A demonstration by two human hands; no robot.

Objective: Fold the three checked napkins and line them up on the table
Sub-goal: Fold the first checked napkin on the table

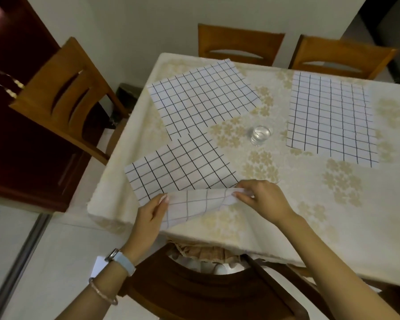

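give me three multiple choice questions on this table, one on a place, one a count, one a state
1. Where does the drinking glass stand? A on a napkin B on bare tablecloth C on a plate
2. How many checked napkins show? A two B three C four
3. The nearest napkin is A flat, untouched B rolled up C turned up at its near edge
Answers: B, the glass touches no napkin; B, nearest napkin, far-left napkin, right napkin; C, left hand and right hand pinch its near corners.
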